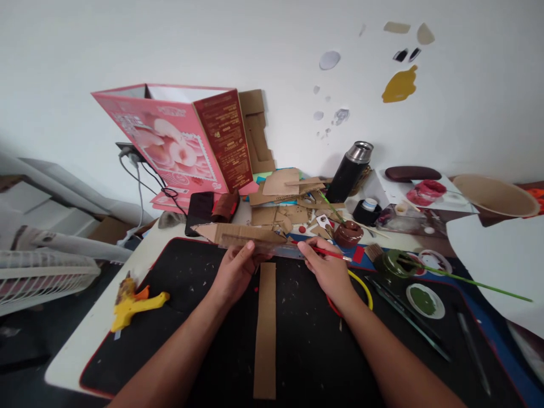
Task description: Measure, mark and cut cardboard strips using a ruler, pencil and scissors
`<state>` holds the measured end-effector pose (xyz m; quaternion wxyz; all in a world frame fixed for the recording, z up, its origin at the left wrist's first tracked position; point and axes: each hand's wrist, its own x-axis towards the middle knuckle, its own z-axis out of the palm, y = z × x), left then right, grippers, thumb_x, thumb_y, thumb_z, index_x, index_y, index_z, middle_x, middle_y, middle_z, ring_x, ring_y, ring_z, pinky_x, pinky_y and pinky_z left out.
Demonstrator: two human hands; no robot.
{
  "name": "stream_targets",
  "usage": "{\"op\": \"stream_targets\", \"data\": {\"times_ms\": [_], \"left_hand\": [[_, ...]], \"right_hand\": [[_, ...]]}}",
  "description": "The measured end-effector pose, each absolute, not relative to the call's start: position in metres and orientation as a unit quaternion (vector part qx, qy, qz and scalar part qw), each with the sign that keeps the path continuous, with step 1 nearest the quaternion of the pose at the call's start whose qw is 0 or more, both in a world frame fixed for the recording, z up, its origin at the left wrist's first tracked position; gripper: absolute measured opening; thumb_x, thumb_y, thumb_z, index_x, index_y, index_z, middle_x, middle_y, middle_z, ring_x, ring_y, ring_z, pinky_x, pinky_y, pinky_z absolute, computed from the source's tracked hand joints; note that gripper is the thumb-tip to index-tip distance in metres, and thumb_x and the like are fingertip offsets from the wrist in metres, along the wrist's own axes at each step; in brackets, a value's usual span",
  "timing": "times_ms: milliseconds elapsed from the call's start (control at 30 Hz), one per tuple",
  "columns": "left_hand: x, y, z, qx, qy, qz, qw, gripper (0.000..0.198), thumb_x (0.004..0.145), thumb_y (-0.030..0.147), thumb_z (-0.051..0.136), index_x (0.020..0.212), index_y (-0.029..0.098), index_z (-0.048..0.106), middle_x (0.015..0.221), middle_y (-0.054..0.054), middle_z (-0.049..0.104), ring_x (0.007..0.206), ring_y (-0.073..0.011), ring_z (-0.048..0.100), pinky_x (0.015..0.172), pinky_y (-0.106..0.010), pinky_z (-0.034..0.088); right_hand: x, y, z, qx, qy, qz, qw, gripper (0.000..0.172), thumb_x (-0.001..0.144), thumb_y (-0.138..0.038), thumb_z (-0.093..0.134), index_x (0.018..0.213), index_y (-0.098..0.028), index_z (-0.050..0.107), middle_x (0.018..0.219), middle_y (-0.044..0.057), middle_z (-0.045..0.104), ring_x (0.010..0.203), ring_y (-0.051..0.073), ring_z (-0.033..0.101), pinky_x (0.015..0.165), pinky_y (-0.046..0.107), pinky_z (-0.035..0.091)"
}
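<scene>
My left hand is closed on a pointed piece of cardboard and a clear ruler lying along it, thumb on top. My right hand pinches a red pencil, its tip pointing left along the ruler's right part. The right fingertips are at the ruler's right end; whether they also grip it is hidden. Both hands hold these above the black mat. Below them, a long cardboard strip lies on the mat, pointing towards me.
On the left lies a yellow glue gun. A pink box, a phone and cardboard scraps fill the back. A black flask, paint jars and a green paint lid stand right. A fan is far left.
</scene>
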<state>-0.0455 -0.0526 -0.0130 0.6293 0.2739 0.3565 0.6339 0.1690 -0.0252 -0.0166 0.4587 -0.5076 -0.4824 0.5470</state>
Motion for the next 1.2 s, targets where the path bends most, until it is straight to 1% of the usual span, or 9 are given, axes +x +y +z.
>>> {"op": "stream_targets", "data": {"times_ms": [100,267,433,533,633,833,967,1067,1200], "left_hand": [[-0.0458,-0.052,-0.0124,0.259,0.356,0.632,0.638,0.041,0.079,0.045,0.096,0.102,0.014,0.083,0.103,-0.012,0.086,0.09,-0.0243,0.082,0.08,-0.032,0.065],[-0.0441,-0.0524,-0.0118,0.254,0.368,0.623,0.642,0.041,0.079,0.047,0.096,0.096,0.013,0.083,0.096,-0.012,0.086,0.084,-0.0244,0.082,0.076,-0.033,0.066],[-0.04,-0.0554,-0.0105,0.256,0.371,0.615,0.646,0.043,0.079,0.049,0.095,0.097,0.012,0.083,0.09,-0.012,0.085,0.081,-0.0255,0.082,0.075,-0.034,0.066],[-0.0388,-0.0564,-0.0092,0.257,0.375,0.615,0.644,0.045,0.079,0.05,0.095,0.099,0.012,0.083,0.09,-0.012,0.085,0.083,-0.026,0.083,0.076,-0.034,0.066],[-0.0385,-0.0567,-0.0084,0.258,0.377,0.617,0.64,0.047,0.079,0.052,0.094,0.101,0.012,0.081,0.091,-0.012,0.085,0.086,-0.0281,0.083,0.08,-0.038,0.067],[-0.0386,-0.0573,-0.0084,0.263,0.385,0.608,0.642,0.048,0.08,0.053,0.093,0.098,0.011,0.079,0.089,-0.015,0.084,0.093,-0.0333,0.083,0.084,-0.043,0.067],[-0.038,-0.0571,-0.0091,0.262,0.389,0.606,0.643,0.048,0.08,0.055,0.092,0.096,0.012,0.078,0.089,-0.016,0.084,0.096,-0.0354,0.083,0.083,-0.043,0.067],[-0.0373,-0.057,-0.0097,0.26,0.385,0.607,0.645,0.047,0.08,0.055,0.092,0.096,0.013,0.078,0.088,-0.015,0.084,0.099,-0.0366,0.083,0.086,-0.045,0.067],[-0.0371,-0.057,-0.01,0.258,0.379,0.608,0.648,0.048,0.081,0.055,0.091,0.1,0.013,0.079,0.088,-0.015,0.084,0.101,-0.037,0.083,0.089,-0.047,0.067]], "right_hand": [[0.1708,-0.0231,-0.0172,-0.515,-0.469,0.546,0.465,0.052,0.081,-0.071,0.085,0.082,-0.021,0.069,0.061,-0.004,0.052,0.056,0.014,0.046,0.053,0.026,0.036],[0.1702,-0.0237,-0.0138,-0.525,-0.482,0.532,0.458,0.054,0.078,-0.073,0.086,0.08,-0.021,0.07,0.063,-0.002,0.055,0.059,0.016,0.05,0.057,0.027,0.041],[0.1685,-0.0251,-0.0137,-0.532,-0.482,0.53,0.451,0.055,0.078,-0.075,0.085,0.079,-0.022,0.069,0.061,-0.003,0.054,0.058,0.016,0.049,0.055,0.027,0.038],[0.1684,-0.0256,-0.0153,-0.536,-0.482,0.526,0.451,0.056,0.077,-0.076,0.084,0.08,-0.022,0.069,0.062,-0.002,0.056,0.058,0.016,0.05,0.055,0.028,0.039],[0.1691,-0.026,-0.0169,-0.541,-0.483,0.519,0.451,0.055,0.078,-0.075,0.084,0.081,-0.022,0.07,0.063,-0.002,0.058,0.059,0.017,0.052,0.057,0.028,0.042],[0.1697,-0.0254,-0.0163,-0.535,-0.482,0.528,0.45,0.054,0.08,-0.074,0.084,0.08,-0.022,0.069,0.06,-0.003,0.054,0.056,0.015,0.047,0.053,0.027,0.036],[0.17,-0.0251,-0.0154,-0.533,-0.484,0.526,0.452,0.052,0.081,-0.072,0.084,0.08,-0.022,0.069,0.061,-0.002,0.055,0.056,0.015,0.048,0.052,0.027,0.036],[0.1704,-0.0253,-0.0163,-0.531,-0.489,0.525,0.451,0.051,0.083,-0.072,0.083,0.08,-0.023,0.069,0.06,-0.002,0.054,0.054,0.015,0.046,0.05,0.027,0.033],[0.1704,-0.0258,-0.0169,-0.534,-0.489,0.521,0.451,0.052,0.082,-0.072,0.084,0.08,-0.023,0.068,0.059,-0.003,0.053,0.055,0.016,0.046,0.051,0.028,0.034]]}}
